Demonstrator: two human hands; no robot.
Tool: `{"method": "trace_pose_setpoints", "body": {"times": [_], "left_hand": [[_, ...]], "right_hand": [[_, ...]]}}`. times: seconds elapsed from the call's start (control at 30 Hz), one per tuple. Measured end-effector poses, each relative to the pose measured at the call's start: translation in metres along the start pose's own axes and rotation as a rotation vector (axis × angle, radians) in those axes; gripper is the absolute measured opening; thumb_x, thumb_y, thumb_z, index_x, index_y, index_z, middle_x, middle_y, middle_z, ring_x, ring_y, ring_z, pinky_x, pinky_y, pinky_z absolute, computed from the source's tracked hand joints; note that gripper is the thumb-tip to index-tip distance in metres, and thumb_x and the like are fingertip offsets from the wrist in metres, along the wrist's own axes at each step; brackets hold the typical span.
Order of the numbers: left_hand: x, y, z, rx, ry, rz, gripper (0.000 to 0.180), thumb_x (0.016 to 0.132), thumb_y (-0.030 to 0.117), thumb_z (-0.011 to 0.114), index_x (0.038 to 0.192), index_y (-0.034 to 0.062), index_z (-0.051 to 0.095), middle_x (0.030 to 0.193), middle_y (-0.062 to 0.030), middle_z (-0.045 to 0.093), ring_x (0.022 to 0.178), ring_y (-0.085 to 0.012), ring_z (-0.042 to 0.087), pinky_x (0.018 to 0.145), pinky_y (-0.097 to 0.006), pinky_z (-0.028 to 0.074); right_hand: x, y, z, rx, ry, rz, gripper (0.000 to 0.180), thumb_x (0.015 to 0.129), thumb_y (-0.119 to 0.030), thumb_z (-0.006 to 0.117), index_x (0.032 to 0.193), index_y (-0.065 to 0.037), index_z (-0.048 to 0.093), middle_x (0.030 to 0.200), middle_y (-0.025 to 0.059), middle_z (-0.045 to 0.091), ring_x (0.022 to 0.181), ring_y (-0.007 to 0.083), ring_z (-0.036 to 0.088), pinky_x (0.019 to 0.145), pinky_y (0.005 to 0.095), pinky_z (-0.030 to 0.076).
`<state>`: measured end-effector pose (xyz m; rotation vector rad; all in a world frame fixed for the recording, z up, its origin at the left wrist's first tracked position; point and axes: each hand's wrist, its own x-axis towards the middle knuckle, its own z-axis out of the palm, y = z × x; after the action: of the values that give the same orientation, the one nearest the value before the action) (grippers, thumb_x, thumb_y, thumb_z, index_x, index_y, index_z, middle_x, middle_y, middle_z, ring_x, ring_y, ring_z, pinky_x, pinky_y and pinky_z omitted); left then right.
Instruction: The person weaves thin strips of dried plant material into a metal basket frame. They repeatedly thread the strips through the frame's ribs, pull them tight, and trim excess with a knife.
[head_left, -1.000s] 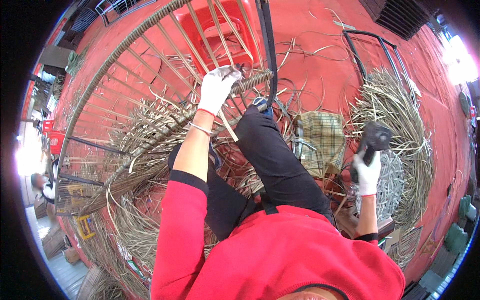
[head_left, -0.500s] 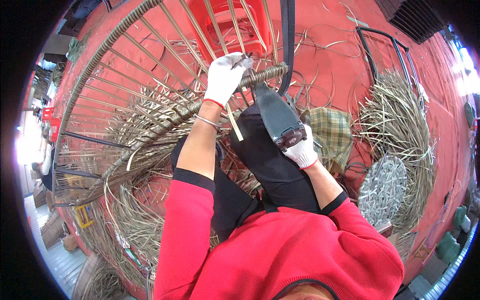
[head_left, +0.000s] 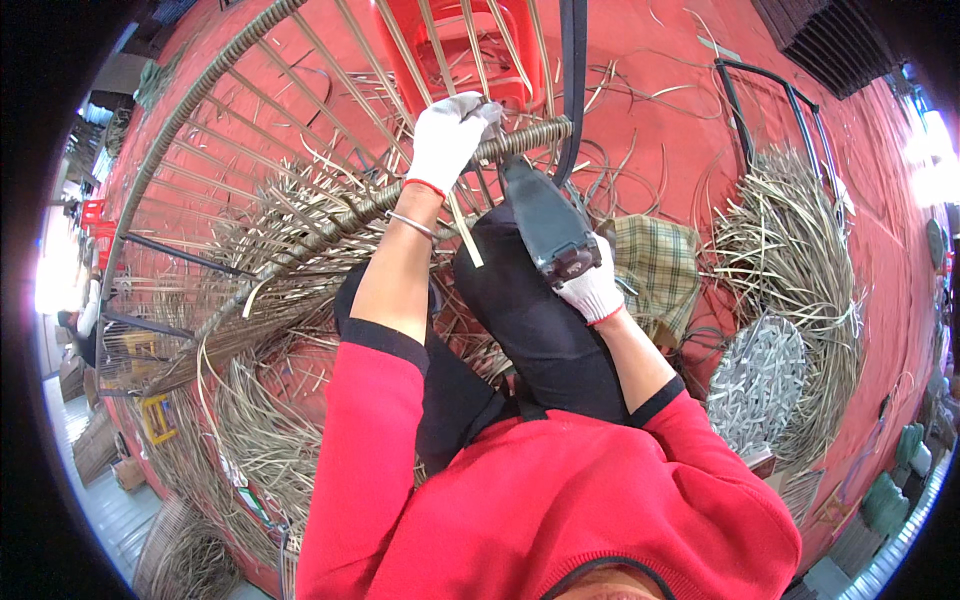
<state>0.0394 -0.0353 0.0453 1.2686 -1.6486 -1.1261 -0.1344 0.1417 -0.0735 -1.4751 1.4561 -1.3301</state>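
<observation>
A person in a red sweater and white work gloves is seen from above, working on a large woven frame. The left hand point(head_left: 447, 140) is closed around a thick bar wrapped in cane point(head_left: 400, 195), near the top centre of the view, gripping it where several thin cane strips cross. A metal bangle sits on that wrist.

The right hand point(head_left: 592, 290) is closed around the rear grip of a dark grey power tool point(head_left: 545, 220). The tool lies just right of and below the left hand, close to it, over the person's raised knee in black trousers point(head_left: 540, 330). Its long axis runs diagonally, from the right hand at lower right up to its nose at upper left. The nose points at the wrapped bar, meeting it just beside the left hand's fingers; whether it presses on the bar cannot be told.

The wrapped bar runs on a long slant from lower left to upper right. From it, thin cane spokes point(head_left: 290, 110) fan up and left to a curved outer rim point(head_left: 180, 120). A black metal tube point(head_left: 572, 80) rises straight from the bar's right end. Behind the spokes stands a red plastic stool point(head_left: 500, 60). To the right lies a checked cushion point(head_left: 660, 265), then loose bundles of cane strips point(head_left: 790, 240) on the red floor point(head_left: 680, 60).
</observation>
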Motion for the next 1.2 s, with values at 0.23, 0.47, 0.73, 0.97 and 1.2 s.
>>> {"method": "trace_pose_setpoints", "body": {"times": [0.23, 0.47, 0.73, 0.97, 1.2], "left_hand": [[-0.009, -0.005, -0.003, -0.074, -0.026, 0.089, 0.03, 0.1, 0.033, 0.065, 0.096, 0.0037, 0.073, 0.076, -0.0016, 0.067, 0.071, -0.0097, 0.062, 0.069, -0.028, 0.05], [-0.027, -0.016, 0.01, -0.083, 0.17, 0.308, 0.031, 0.105, 0.036, 0.058, 0.119, 0.0098, 0.068, 0.089, -0.005, 0.072, 0.078, -0.0162, 0.069, 0.079, -0.034, 0.057], [-0.04, -0.015, 0.012, 0.405, 0.107, 0.431, 0.054, 0.094, 0.03, 0.07, 0.143, 0.0082, 0.058, 0.137, -0.0102, 0.066, 0.111, -0.025, 0.07, 0.098, -0.034, 0.055], [-0.054, -0.002, 0.015, 0.35, -0.018, 0.336, 0.03, 0.099, 0.031, 0.062, 0.12, 0.0116, 0.072, 0.108, -0.0114, 0.076, 0.1, -0.0276, 0.073, 0.086, -0.036, 0.055], [-0.066, -0.01, 0.023, 0.33, 0.031, 0.409, 0.027, 0.1, 0.029, 0.06, 0.109, 0.0084, 0.075, 0.109, -0.0127, 0.075, 0.102, -0.0309, 0.07, 0.089, -0.038, 0.055]], "right_hand": [[-0.006, -0.071, -0.046, -0.302, -0.038, 0.049, 0.049, 0.08, -0.023, 0.081, 0.125, -0.008, 0.067, 0.095, 0.0178, 0.076, 0.09, 0.0332, 0.076, 0.078, 0.0389, 0.058], [-0.106, -0.11, -0.233, -0.369, 0.321, 0.64, 0.033, 0.087, -0.02, 0.079, 0.11, 0.002, 0.069, 0.093, 0.0083, 0.075, 0.077, 0.0134, 0.067, 0.071, 0.0341, 0.054], [-0.265, 0.019, -0.39, -1.444, 0.527, 0.953, 0.072, 0.091, -0.034, 0.07, 0.151, -0.008, 0.041, 0.111, 0.0255, 0.072, 0.097, 0.044, 0.071, 0.084, 0.0532, 0.055], [-0.187, -0.009, -0.353, -1.463, 0.217, 0.874, 0.058, 0.093, -0.044, 0.069, 0.137, -0.006, 0.061, 0.127, 0.0219, 0.067, 0.115, 0.0365, 0.066, 0.096, 0.0457, 0.054], [0.054, -0.176, -0.11, -0.076, -0.063, -0.319, 0.043, 0.096, -0.02, 0.066, 0.137, -0.006, 0.062, 0.134, 0.0166, 0.065, 0.126, 0.0304, 0.063, 0.107, 0.0368, 0.048]]}}
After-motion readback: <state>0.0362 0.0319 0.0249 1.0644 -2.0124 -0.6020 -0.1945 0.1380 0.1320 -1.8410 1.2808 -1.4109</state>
